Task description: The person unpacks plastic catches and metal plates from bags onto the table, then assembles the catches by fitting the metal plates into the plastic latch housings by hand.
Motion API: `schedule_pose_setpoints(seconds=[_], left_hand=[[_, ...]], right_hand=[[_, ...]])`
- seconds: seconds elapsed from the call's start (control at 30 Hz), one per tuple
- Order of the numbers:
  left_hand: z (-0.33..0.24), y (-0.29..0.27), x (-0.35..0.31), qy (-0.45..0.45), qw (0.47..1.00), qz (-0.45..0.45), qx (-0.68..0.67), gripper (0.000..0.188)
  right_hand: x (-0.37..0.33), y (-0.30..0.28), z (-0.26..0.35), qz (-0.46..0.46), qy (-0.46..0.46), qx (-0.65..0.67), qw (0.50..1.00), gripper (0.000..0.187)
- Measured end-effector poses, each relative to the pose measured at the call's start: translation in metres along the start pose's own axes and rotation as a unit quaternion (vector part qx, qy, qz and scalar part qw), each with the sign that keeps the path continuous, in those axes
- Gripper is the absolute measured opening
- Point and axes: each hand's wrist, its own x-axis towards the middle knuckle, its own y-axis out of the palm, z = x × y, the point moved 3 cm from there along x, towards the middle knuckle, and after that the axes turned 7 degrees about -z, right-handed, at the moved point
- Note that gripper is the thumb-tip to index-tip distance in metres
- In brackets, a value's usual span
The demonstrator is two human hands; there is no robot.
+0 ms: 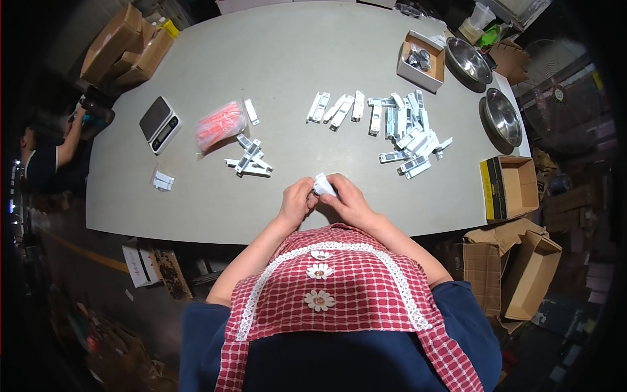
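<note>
Close to the table's front edge, my left hand (298,200) and my right hand (348,201) come together on one small white plastic piece (323,185). Fingers of both hands are closed around it, so much of its shape is hidden. Several slim white and grey parts (408,137) lie in a loose heap to the right. A smaller row of similar white parts (339,112) lies straight ahead. To the left, a few more parts (249,157) are stacked crosswise near a clear bag of pink-orange pieces (222,125).
A flat scale (160,124) and a small wrapped bundle (162,180) sit at left. On the right stand a white box of dark small parts (421,62), two steel bowls (469,62) and an open carton (519,186). Another person (55,153) is at far left.
</note>
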Motion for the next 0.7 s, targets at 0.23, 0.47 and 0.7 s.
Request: schedule_pose_setpoints(seconds=[0.23,0.47,0.7], left_hand=[[-0.002,0.006,-0.008,-0.087,0.987,-0.042,-0.132,0.030],[-0.022,-0.024,0.005,-0.088,0.926,0.034,-0.365,0.021],[-0.036,-0.020,0.000,-0.129,0.930,0.060,-0.338,0.020]], right_hand=[[-0.008,0.011,-0.023,0.013,0.225,0.432,0.873,0.035],[-0.004,-0.007,-0.026,-0.061,0.301,0.575,0.759,0.037],[-0.009,-0.007,-0.025,-0.029,0.284,0.596,0.750,0.041]])
